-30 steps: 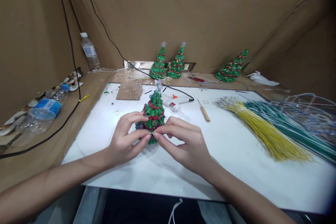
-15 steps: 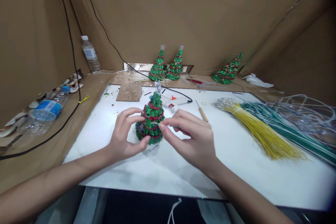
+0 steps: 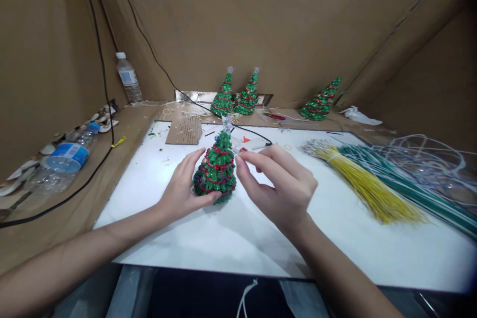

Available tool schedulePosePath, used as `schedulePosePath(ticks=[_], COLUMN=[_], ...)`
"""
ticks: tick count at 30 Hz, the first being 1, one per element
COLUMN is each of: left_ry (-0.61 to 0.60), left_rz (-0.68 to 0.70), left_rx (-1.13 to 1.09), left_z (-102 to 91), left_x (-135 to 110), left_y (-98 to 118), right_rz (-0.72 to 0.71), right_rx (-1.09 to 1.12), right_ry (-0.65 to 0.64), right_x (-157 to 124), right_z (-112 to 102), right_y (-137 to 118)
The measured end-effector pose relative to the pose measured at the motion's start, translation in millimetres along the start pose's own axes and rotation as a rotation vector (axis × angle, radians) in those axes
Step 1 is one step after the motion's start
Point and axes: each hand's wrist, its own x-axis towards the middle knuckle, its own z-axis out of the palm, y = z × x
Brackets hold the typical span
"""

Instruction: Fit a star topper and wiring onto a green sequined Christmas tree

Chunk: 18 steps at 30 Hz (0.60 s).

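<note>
A small green beaded Christmas tree (image 3: 219, 166) stands upright on the white board, with red garlands, small ornaments and a clear star (image 3: 226, 122) on top. My left hand (image 3: 184, 186) is closed round its left side, thumb across the lower front and fingers behind the left edge. Just right of the tree, my right hand (image 3: 278, 184) is pinched, thumb against forefinger, apart from the branches. Whatever is between those fingertips is too small to make out. Behind the right hand lies a white glue gun (image 3: 257, 143), partly hidden.
Several more trees (image 3: 222, 97) stand along the back. Yellow wires (image 3: 361, 181) and green wires (image 3: 406, 186) lie in bundles at right. A cardboard piece (image 3: 184, 130) rests at the board's back left. Plastic bottles (image 3: 67, 156) and a black cable (image 3: 97, 39) are at left.
My right hand has drawn up and away from the tree's front, still pinched. My left hand has closed further round the tree. The wooden-handled awl is now hidden behind my right hand.
</note>
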Motion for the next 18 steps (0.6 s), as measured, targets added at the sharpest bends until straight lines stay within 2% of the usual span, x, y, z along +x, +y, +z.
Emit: schedulePosePath(ticks=[5, 12, 18], left_ry=[-0.010, -0.023, -0.022], left_rz=[0.035, 0.008, 0.004], left_rx=[-0.015, -0.007, -0.016], left_z=[0.9, 0.3, 0.4], left_x=[0.1, -0.8, -1.2], left_y=[-1.3, 0.2, -0.3], right_rz=[-0.015, -0.046, -0.158], right_rx=[-0.011, -0.056, -0.136], right_ry=[-0.028, -0.022, 0.001], right_x=[-1.5, 0.0, -3.8], right_z=[4.8, 9.4, 10.4], right_y=[0.3, 3.3, 5.6])
